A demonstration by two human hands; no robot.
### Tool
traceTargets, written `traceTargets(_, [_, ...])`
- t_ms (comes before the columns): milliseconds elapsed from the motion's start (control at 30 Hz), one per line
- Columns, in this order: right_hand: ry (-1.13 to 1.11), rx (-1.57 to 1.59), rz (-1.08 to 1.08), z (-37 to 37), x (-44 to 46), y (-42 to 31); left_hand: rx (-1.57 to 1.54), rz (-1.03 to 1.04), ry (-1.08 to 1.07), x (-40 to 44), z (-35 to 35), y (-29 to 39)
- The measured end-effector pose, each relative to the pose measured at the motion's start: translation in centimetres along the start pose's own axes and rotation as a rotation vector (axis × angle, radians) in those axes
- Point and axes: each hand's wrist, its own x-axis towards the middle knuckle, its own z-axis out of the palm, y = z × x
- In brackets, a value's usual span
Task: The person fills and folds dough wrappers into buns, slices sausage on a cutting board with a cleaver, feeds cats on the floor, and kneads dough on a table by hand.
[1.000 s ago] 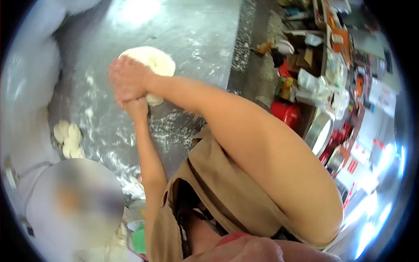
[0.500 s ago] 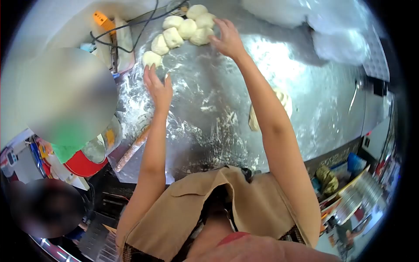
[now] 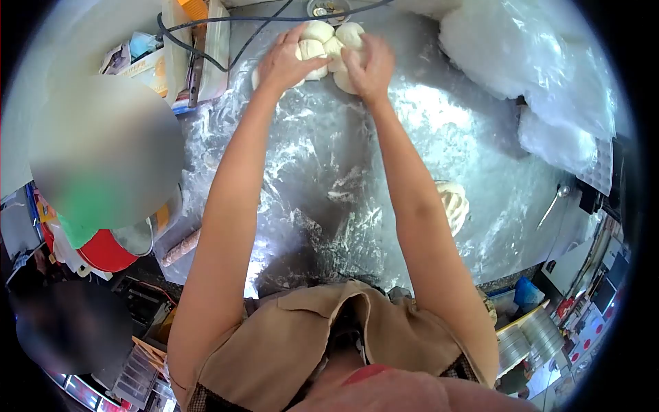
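A cluster of pale dough balls (image 3: 314, 50) sits at the far side of the floured metal table. My left hand (image 3: 283, 63) curves around the cluster's left side, its thumb reaching across the near dough. From the right, my right hand (image 3: 371, 67) cups the dough, with fingers and thumb bent against it. Parts of several balls are hidden under both hands. Closer to me, right of my right forearm, lies a larger folded piece of dough (image 3: 453, 206). A rolling pin (image 3: 181, 248) shows partly beside my left arm.
Clear plastic bags (image 3: 508, 55) lie at the back right. A dark cable (image 3: 274, 18) crosses behind the dough near a small round dish (image 3: 329, 9). At the left stand a plastic bin (image 3: 217, 51) and a red container (image 3: 108, 250). A ladle (image 3: 555, 203) lies at the right.
Both hands have come closer together around the dough balls, the left moving right and away from me. The balls sit in a tighter cluster. The view has shifted.
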Motion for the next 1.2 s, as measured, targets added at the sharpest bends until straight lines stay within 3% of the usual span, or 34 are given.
traceTargets(67, [0.157, 0.008, -0.222, -0.5, -3.2, -0.8, -0.081, 0.081, 0.117, -1.2, 2.0, -0.6])
traceTargets(133, [0.199, -0.041, -0.251, -1.5, -7.4, -1.5, -0.184, 0.038, 0.069, -5.2, 3.2, 0.4])
traceTargets(267, [0.157, -0.076, -0.021, -6.2, -19.5, -2.8, -0.325, 0.094, 0.115, -18.1, 6.4, 4.4])
traceTargets(367, [0.134, -0.1, 0.202, -10.3, -27.6, -3.8, -0.604, -0.098, 0.081, -26.7, 9.2, 7.4])
traceTargets(400, [0.133, -0.12, 0.223, -11.6, -29.0, -4.4, -0.617, -0.107, 0.055, -28.5, 9.9, 8.1])
traceTargets(467, [0.131, -0.168, 0.188, -14.2, -30.3, -5.8, -1.04, -0.421, 0.007, -31.3, 11.0, 9.3])
traceTargets(533, [0.145, -0.16, 0.182, -16.5, -30.6, -8.1, -1.225, -0.448, -0.091, -32.8, 10.2, 9.6])
traceTargets(600, [0.13, -0.026, 0.134, -17.5, -30.9, -10.1, -1.107, -0.294, -0.115, -34.2, 8.8, 9.1])
traceTargets(633, [0.159, -0.01, 0.217, -17.3, -31.7, -11.1, -0.89, -0.26, -0.149, -35.0, 7.7, 8.5])
traceTargets(667, [0.18, 0.077, 0.284, -16.4, -32.7, -11.6, -0.522, -0.03, -0.072, -35.6, 6.9, 7.3])
traceTargets(733, [0.155, -0.026, 0.196, -14.5, -34.9, -12.5, -0.095, 0.209, 0.074, -37.2, 5.4, 5.6])
traceTargets(767, [0.105, -0.016, 0.1, -13.9, -35.9, -12.8, 0.01, 0.178, 0.024, -38.4, 4.8, 4.7])
traceTargets(867, [-0.101, -0.041, 0.057, -13.3, -38.6, -12.8, 0.031, 0.202, -0.08, -39.9, 3.3, 4.1])
traceTargets(1000, [-0.061, -0.127, 0.233, -12.3, -39.4, -10.3, 0.055, 0.137, -0.24, -39.1, 3.5, 5.2])
traceTargets(1067, [-0.11, -0.277, 0.223, -11.9, -38.6, -9.5, 0.066, 0.144, -0.205, -37.6, 4.6, 5.6])
traceTargets(1200, [-0.087, -0.267, 0.252, -12.0, -37.2, -9.6, 0.13, 0.194, -0.173, -36.2, 5.2, 5.1])
